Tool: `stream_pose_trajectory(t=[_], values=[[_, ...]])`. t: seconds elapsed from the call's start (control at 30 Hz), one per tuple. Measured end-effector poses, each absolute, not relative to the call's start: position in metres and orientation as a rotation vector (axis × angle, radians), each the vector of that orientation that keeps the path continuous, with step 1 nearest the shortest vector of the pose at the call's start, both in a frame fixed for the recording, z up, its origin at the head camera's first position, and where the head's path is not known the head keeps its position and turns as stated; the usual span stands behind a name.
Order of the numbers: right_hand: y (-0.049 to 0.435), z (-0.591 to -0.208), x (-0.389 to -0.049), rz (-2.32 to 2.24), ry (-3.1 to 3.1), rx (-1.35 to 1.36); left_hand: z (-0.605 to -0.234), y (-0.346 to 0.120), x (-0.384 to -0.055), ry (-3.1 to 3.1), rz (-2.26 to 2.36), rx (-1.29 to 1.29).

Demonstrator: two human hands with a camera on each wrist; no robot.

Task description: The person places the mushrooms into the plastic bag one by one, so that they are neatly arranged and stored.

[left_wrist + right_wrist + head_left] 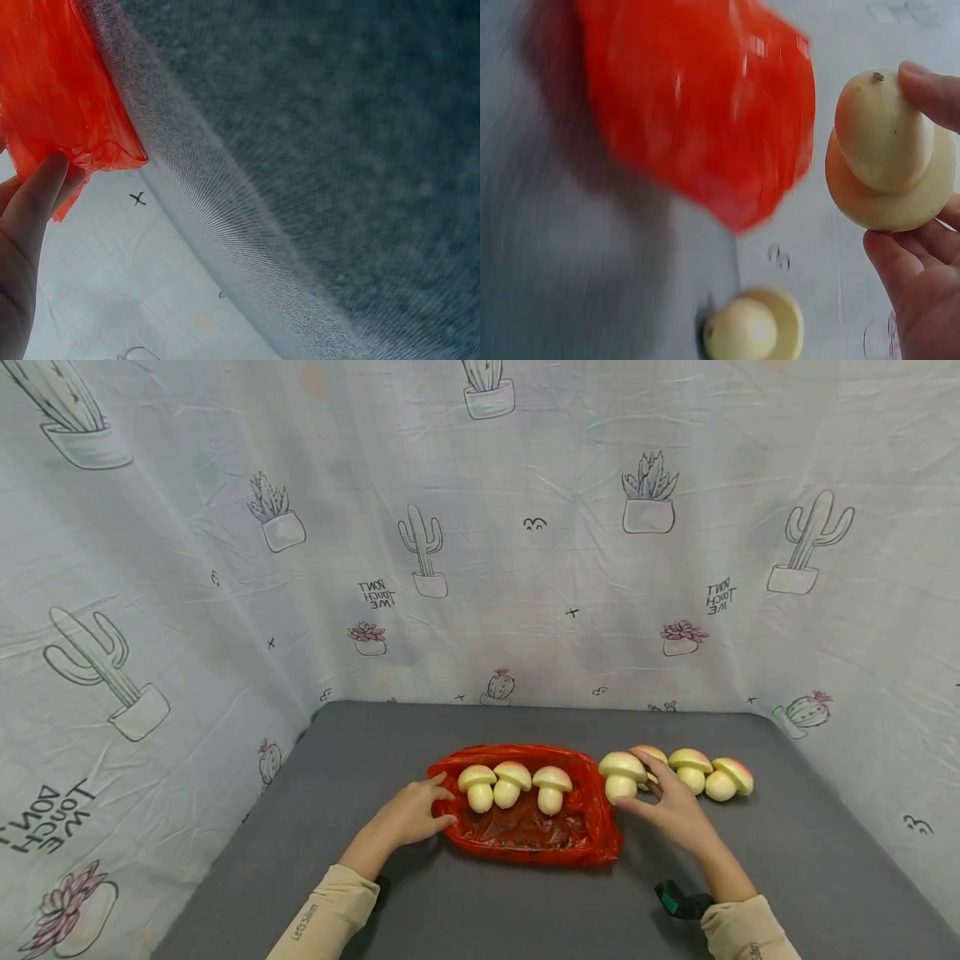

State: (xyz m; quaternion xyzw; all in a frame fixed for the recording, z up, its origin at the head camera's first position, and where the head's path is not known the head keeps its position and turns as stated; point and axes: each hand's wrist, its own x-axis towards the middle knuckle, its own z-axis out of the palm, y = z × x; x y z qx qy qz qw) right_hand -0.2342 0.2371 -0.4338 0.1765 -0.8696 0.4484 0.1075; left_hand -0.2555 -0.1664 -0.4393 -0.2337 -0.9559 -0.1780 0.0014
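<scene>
In the head view a red plastic bag [525, 857], spread open like a lined tray, holds three pale yellow toy mushrooms, one being the right-hand mushroom [551, 789]. My left hand [411, 814] grips the bag's left end, fingers at the rim and thumb lower down. The left wrist view shows fingers against the red plastic [45, 82]. Just past the bag's right edge, my right hand [671, 810] holds another mushroom [622, 777] between thumb and fingers. Close up, this mushroom [885, 142] hangs above the table, its stem toward the right wrist camera.
Right of the bag lie three more mushrooms with pinkish caps: one partly hidden behind my right hand, a middle mushroom [691, 768] and an outer mushroom [727, 779]. The grey table [487, 918] is enclosed by a cactus-print curtain [525, 568].
</scene>
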Motion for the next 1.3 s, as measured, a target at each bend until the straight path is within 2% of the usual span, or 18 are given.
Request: stream_pose_trajectory(t=[0.23,0.4,1.3], values=[[0.205,-0.432,-0.244,1.399,-2.522,0.628,-0.44,-0.166,-0.255,-3.004,-0.564,-0.734],[0.194,-0.438,-0.249,1.336,-2.58,0.604,-0.439,-0.166,-0.255,-3.002,-0.561,-0.742],[0.191,-0.466,-0.26,1.034,-2.699,0.528,-0.439,-0.167,-0.256,-2.998,-0.567,-0.746]])
